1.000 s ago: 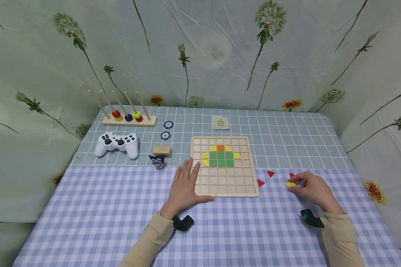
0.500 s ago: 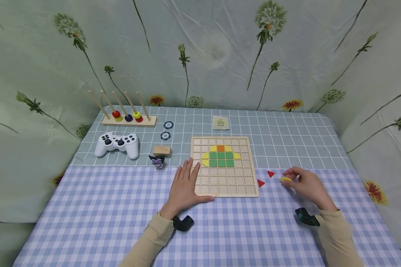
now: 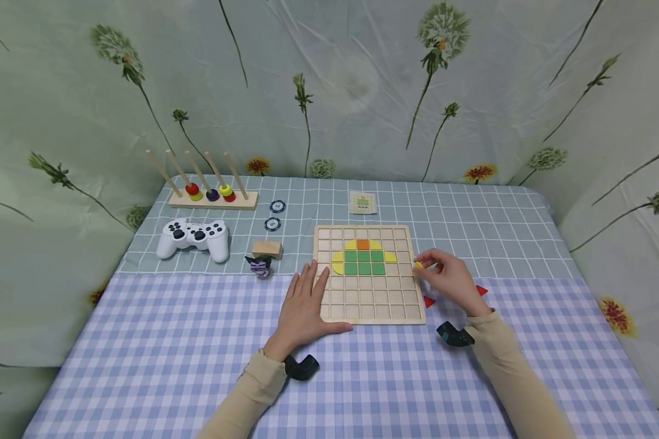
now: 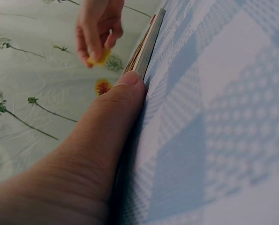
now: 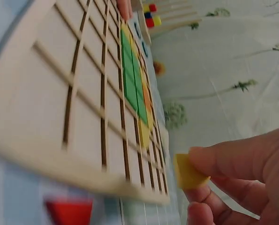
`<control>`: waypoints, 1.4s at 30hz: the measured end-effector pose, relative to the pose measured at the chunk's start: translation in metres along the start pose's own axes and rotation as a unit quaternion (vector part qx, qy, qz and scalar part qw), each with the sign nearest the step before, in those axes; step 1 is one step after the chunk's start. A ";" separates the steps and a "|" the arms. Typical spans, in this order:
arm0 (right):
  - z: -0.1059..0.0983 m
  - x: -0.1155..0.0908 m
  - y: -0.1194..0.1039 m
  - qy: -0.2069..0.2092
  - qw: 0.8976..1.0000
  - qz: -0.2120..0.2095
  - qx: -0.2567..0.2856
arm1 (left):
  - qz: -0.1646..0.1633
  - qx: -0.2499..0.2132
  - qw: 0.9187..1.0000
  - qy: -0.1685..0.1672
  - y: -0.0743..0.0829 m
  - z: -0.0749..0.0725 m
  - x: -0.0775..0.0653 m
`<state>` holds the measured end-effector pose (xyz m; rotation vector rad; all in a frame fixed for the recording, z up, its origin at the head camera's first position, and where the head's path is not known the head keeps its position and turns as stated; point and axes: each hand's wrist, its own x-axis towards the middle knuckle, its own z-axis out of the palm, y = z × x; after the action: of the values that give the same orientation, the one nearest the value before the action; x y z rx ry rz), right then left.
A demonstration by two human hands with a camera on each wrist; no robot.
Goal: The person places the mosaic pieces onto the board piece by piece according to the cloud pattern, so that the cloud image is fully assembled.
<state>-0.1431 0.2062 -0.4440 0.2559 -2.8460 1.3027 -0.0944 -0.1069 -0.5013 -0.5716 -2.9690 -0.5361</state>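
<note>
A wooden grid board (image 3: 367,297) lies on the cloth. Green squares (image 3: 363,261), an orange square (image 3: 362,244) and several yellow pieces (image 3: 337,262) fill some of its cells. My left hand (image 3: 303,305) rests along the board's left edge, fingers spread and straight, thumb at the near edge. Between thumb and fingers my right hand (image 3: 449,280) pinches a small yellow tile (image 5: 188,171), raised by the board's right edge. Two red triangles (image 3: 429,302) show on the cloth near the right hand; the hand covers the spot where another lay.
Behind the board lies a small pattern card (image 3: 362,202). To the left are a wooden block (image 3: 267,248), a small dark figurine (image 3: 260,266), a white game controller (image 3: 193,238), two round chips (image 3: 272,224) and a peg stand (image 3: 213,200) with coloured beads.
My right hand has picked up the yellow tile from among the red triangles and moved it left to the board's right edge. The left hand has stayed in place.
</note>
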 end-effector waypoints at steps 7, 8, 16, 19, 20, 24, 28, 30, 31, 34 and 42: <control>0.022 0.016 -0.009 -0.008 0.999 0.025 0.039 | 0.002 0.001 1.000 0.003 0.000 0.000 -0.001; 0.024 0.017 -0.011 -0.008 0.999 0.028 0.043 | 0.002 0.002 1.000 0.003 0.000 0.000 -0.001; 0.037 0.023 -0.008 -0.001 0.998 0.031 0.050 | 0.000 0.002 1.000 0.002 0.000 0.000 -0.001; 0.039 0.023 -0.006 0.001 0.998 0.047 0.040 | 0.000 0.004 1.000 -0.002 0.000 0.000 -0.001; 0.040 0.023 -0.006 0.003 0.998 0.050 0.034 | 0.000 0.004 1.000 -0.002 0.000 0.000 -0.001; 0.041 0.023 -0.007 0.017 0.999 0.041 -0.003 | 0.000 0.008 1.000 0.002 -0.001 0.000 0.000; 0.042 0.024 -0.008 0.030 0.999 0.021 -0.020 | 0.001 0.007 1.000 0.003 -0.002 0.000 0.000; 0.043 0.025 -0.008 0.032 0.999 0.018 -0.019 | -0.001 0.006 1.000 0.000 -0.001 0.000 0.000; 0.044 0.026 -0.008 0.032 0.999 0.019 -0.017 | -0.001 0.006 1.000 -0.001 -0.001 0.000 0.000; 0.045 0.026 -0.007 0.027 0.999 0.023 -0.012 | -0.003 0.006 1.000 -0.002 -0.001 0.000 -0.001; 0.025 0.019 -0.002 0.017 0.999 0.041 -0.025 | 0.006 -0.002 1.000 0.013 -0.001 0.000 0.000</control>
<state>-0.1594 0.1832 -0.4582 0.1169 -2.8834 1.2352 -0.0945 -0.1082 -0.5021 -0.5777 -2.9398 -0.5454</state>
